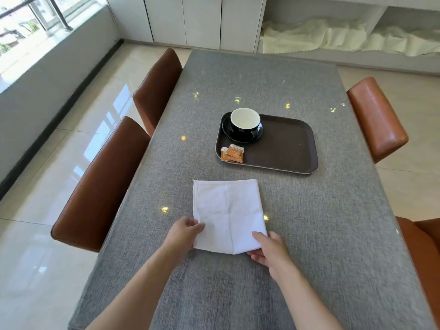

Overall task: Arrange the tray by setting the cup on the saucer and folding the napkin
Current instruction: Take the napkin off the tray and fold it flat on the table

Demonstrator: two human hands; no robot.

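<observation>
Napkin [228, 215] near corners apparently pinched by left hand [183, 232], right hand [269, 251].

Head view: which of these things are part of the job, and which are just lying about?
Job: napkin, pinched by left hand and right hand; cup on saucer; tray.
Lying about: sachets on the tray; chairs; table.
</observation>
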